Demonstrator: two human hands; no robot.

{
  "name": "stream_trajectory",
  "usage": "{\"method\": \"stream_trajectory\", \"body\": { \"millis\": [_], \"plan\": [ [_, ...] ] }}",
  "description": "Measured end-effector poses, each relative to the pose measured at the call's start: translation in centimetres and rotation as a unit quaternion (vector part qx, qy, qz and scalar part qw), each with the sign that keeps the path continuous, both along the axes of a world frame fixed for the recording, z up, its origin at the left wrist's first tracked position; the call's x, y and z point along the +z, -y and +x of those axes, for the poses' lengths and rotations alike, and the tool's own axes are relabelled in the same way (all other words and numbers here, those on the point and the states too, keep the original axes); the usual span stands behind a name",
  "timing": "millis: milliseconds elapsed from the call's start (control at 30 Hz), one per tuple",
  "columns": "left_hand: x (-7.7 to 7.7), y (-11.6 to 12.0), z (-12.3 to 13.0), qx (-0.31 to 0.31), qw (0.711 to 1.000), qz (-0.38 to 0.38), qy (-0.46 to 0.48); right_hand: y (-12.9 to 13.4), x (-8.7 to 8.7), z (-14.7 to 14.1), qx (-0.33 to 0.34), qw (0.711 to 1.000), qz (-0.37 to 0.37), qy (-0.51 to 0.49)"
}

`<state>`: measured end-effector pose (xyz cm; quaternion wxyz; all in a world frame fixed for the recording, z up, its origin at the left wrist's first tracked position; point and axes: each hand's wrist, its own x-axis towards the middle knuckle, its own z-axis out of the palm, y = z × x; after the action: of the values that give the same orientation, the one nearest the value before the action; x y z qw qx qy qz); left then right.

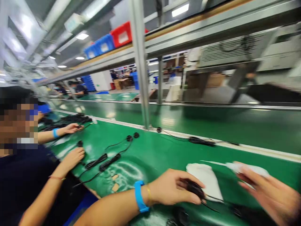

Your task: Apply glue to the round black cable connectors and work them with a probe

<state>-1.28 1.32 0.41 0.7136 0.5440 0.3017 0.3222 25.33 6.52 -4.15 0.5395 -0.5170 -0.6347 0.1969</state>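
My left hand (172, 187), with a blue band at its wrist, is closed round a small black rounded part (195, 189). A thin black cable (211, 207) trails from that part to the right. My right hand (265, 188), slightly blurred, grips a translucent white squeeze bottle (256, 169) whose long thin nozzle points left. Between the hands, a folded white cloth (208, 179) lies on the green bench mat (160, 160). Below my left hand sits another dark part (180, 216), cut off by the frame's lower edge. More black cable (244, 212) shows at lower right, blurred.
A co-worker at left has one hand (72, 158) by a black round part and the other (71, 128) at a cable. Bundled black cables (109, 161) lie mid-bench; another bundle (201, 141) lies by the white edge strip. A metal post (141, 62) rises behind the mat.
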Motion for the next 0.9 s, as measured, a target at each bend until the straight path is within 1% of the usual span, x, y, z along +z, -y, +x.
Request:
{"method": "stream_trajectory", "body": {
  "millis": [33,67,133,233,300,500,700,800,900],
  "plan": [
    [0.0,-0.2,0.0,0.008,1.000,-0.005,-0.015,0.6,0.6,0.6,-0.013,0.988,-0.117,-0.100],
    [-0.1,-0.4,0.0,0.008,1.000,-0.005,-0.024,1.1,1.1,0.8,-0.037,0.981,-0.142,-0.125],
    [-0.1,-0.8,0.0,0.000,1.000,-0.006,-0.018,1.6,1.7,0.4,-0.054,0.972,-0.177,-0.147],
    [0.0,-0.9,0.0,-0.008,1.000,-0.012,-0.016,1.8,2.3,-0.6,-0.056,0.973,-0.179,-0.137],
    [0.1,-0.8,0.1,-0.001,1.000,-0.011,-0.021,1.9,2.5,-0.9,-0.049,0.975,-0.175,-0.127],
    [0.0,-1.2,0.3,0.047,0.998,-0.011,-0.028,2.3,2.6,-0.9,-0.045,0.981,-0.166,-0.092],
    [0.2,-1.4,0.2,0.074,0.996,0.021,-0.045,2.9,3.2,-1.5,-0.052,0.984,-0.165,-0.048],
    [0.4,-1.5,0.2,0.076,0.996,0.022,-0.047,3.2,3.6,-1.8,-0.060,0.987,-0.147,-0.005],
    [0.3,-1.5,0.3,0.074,0.996,0.020,-0.039,3.5,3.9,-2.0,-0.065,0.990,-0.122,0.014]
  ]
}}
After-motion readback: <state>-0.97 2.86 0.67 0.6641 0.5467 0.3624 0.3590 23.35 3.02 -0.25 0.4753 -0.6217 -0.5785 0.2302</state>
